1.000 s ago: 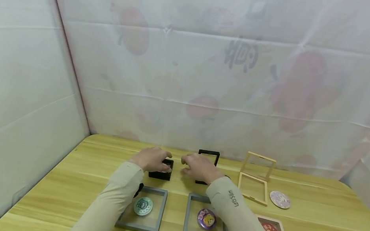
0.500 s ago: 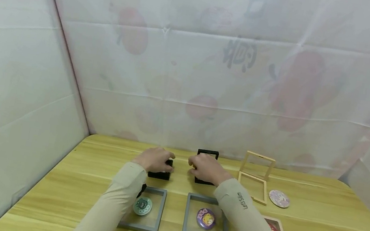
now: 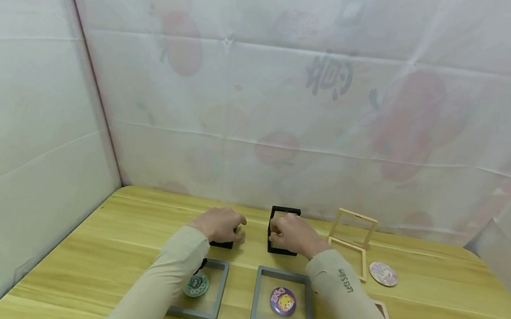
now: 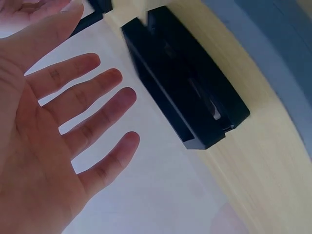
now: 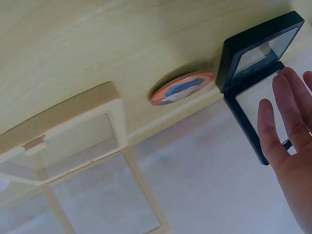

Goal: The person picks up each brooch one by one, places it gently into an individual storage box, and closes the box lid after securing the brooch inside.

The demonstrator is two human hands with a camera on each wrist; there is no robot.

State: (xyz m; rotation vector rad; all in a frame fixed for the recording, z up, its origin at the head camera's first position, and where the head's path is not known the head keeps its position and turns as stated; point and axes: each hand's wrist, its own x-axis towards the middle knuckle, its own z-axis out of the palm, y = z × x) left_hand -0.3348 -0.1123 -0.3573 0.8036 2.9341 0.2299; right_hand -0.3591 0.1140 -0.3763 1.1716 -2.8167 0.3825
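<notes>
My left hand (image 3: 221, 224) hovers over a small black display frame (image 4: 180, 83), its fingers spread and slightly bent in the left wrist view, a gap between them and the frame. That frame is folded nearly together, with something pale showing inside. Most of it is hidden by the hand in the head view. To the right, my right hand (image 3: 296, 234) is at a second black display frame (image 5: 258, 53) that stands unfolded, its clear lid upright. In the right wrist view the fingers overlap the lid. A round badge (image 5: 183, 89) with an orange rim and blue middle lies beside this frame.
Two grey frames, one with a green badge (image 3: 196, 284) and one with a purple bear badge (image 3: 283, 301), lie nearer me. At right are an unfolded light wooden-coloured frame (image 3: 352, 244), a lilac badge (image 3: 383, 274) and a pinkish frame partly under my sleeve. A cloth wall (image 3: 244, 169) rises behind.
My right hand has moved right, from the gap between the black frames to in front of the unfolded one. My left hand has drifted slightly right over the other frame.
</notes>
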